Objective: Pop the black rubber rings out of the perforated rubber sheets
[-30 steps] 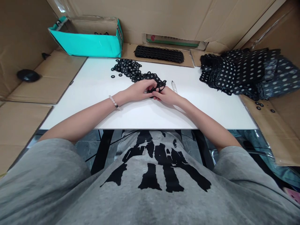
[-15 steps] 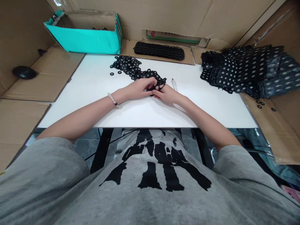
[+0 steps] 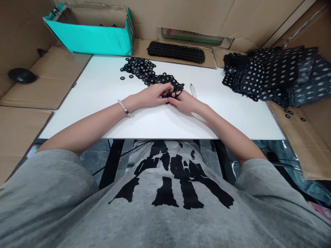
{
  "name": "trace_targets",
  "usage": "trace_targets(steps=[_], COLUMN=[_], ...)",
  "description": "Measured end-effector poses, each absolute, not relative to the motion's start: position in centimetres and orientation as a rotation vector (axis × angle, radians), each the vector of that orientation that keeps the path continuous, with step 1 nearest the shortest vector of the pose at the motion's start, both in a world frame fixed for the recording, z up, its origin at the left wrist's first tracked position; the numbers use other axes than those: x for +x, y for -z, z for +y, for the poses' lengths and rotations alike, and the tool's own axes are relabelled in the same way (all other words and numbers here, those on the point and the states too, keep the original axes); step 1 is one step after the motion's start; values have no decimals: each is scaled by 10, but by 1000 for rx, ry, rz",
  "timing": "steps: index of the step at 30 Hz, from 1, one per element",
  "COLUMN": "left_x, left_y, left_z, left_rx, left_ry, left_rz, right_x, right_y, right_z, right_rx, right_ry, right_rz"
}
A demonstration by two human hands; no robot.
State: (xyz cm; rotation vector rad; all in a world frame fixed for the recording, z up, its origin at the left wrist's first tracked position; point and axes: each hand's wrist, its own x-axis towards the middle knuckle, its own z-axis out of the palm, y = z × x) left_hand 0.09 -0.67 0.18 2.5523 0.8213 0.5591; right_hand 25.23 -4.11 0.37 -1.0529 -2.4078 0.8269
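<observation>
My left hand (image 3: 151,97) and my right hand (image 3: 184,102) meet at the middle of the white table (image 3: 214,86), both pinching the end of a black perforated rubber strip (image 3: 176,89). The fingers partly hide the strip there. From my hands, that strip runs back and left into a heap of linked black rubber rings (image 3: 138,69). Several single rings (image 3: 122,78) lie beside the heap. A clear pen (image 3: 193,90) lies just beyond my right hand. A beaded bracelet (image 3: 123,107) circles my left wrist.
A large pile of black sheets with round holes (image 3: 269,75) lies at the far right of the table. A black ring mat (image 3: 176,52) rests on cardboard behind it. At the back left stands a teal box (image 3: 88,38). Cardboard lines the surroundings, with a black computer mouse (image 3: 22,75) on the left.
My head has tilted, so the whole scene sits higher in the view. My hands stay together on the strip, with only slight finger movement.
</observation>
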Motion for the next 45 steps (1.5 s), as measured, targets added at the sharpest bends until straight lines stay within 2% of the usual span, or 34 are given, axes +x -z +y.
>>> trace_targets(steps=[18, 45], left_x=[3, 5], left_y=[-1, 3], left_z=[-4, 1], left_rx=[2530, 2565], left_ry=[-584, -560], left_rz=[807, 812], right_x=[256, 256], right_y=[-14, -22], right_z=[-44, -53], right_rx=[-1070, -1084], right_ry=[-978, -844], right_rz=[-2379, -2440])
